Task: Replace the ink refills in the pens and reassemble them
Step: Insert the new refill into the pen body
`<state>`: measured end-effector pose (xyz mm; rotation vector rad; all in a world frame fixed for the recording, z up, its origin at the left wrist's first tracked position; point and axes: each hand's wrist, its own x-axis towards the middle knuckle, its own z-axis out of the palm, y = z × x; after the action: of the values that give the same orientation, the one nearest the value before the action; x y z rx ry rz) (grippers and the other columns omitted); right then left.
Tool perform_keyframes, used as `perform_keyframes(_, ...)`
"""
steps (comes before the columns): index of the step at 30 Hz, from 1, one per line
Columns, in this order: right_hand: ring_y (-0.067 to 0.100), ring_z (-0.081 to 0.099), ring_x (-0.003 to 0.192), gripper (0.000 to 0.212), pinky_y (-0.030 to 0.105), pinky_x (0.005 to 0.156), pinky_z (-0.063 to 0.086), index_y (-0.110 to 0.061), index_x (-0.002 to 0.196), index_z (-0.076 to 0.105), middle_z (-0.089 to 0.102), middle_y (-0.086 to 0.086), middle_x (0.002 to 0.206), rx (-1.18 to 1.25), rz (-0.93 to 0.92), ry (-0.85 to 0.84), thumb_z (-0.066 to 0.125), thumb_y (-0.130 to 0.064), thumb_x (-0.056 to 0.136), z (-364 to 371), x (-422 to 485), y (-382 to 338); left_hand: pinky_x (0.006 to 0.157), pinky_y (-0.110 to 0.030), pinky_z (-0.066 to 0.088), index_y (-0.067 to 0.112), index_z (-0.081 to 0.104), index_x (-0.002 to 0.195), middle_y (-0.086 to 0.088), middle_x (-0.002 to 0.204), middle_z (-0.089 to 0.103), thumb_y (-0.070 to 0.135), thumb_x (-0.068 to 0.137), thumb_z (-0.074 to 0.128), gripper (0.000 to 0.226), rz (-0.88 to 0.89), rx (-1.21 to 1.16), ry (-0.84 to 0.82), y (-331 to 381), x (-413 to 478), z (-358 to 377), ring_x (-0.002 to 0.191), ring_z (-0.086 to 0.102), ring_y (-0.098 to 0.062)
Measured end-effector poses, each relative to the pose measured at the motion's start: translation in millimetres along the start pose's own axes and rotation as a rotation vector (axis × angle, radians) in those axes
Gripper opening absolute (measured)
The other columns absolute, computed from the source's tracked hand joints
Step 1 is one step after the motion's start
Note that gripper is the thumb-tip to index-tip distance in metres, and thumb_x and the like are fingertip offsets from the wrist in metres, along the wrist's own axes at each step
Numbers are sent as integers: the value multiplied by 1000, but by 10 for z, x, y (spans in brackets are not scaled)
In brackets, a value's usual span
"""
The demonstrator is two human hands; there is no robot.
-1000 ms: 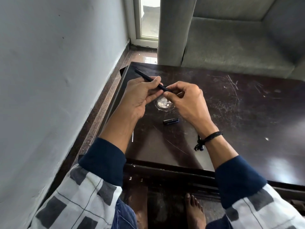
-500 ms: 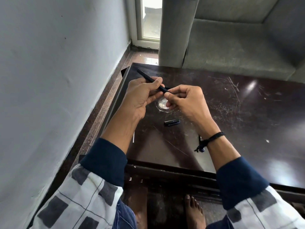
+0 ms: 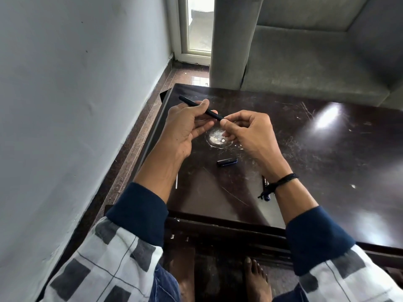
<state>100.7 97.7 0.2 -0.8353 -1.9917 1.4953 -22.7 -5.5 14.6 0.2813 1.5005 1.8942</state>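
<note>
Pen (image 3: 201, 109): slim, matte black, ridged at the far tip, slanting from upper left down to the right, held in the air above the table (image 3: 327, 162) toward its far left corner. Gripped mid-length by the left hand (image 3: 185, 127), thumb over the top, fingers curled beneath. Pinched at the near end between thumb and forefinger of the right hand (image 3: 248, 134) (other fingers loosely curled under). Below, flat on the table, a short dark cap (image 3: 226, 162); beside the right wrist, half hidden, a second pen (image 3: 265, 186).
</note>
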Motion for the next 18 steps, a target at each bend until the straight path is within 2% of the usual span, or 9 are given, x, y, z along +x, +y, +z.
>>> perform_keyframes(9,7,67,60,6,17,60,49,-20,86,75,76,4,70,-31,-8,-15,78,-22,92,-14,15,14,76,-29,60,12,64,91,-12,93,78,19,93,69,9,-1,51,-1,8,-19,6,85,77,-25)
perform_keyframes(14,11,69,63,6,24,66,56,-18,88,75,76,6,72,-73,-19,-29,77,-22,92,14,12,34,77,-29,61,11,65,96,-10,91,78,19,94,68,9,4,73,-7,10,-32,14,85,77,-24)
perform_keyframes(18,13,69,64,8,27,68,58,-15,90,76,76,8,73,-75,-25,-31,77,-22,92,-2,8,24,78,-30,61,13,64,91,-11,90,78,19,94,68,8,7,84,-13,19,-50,21,84,77,-24)
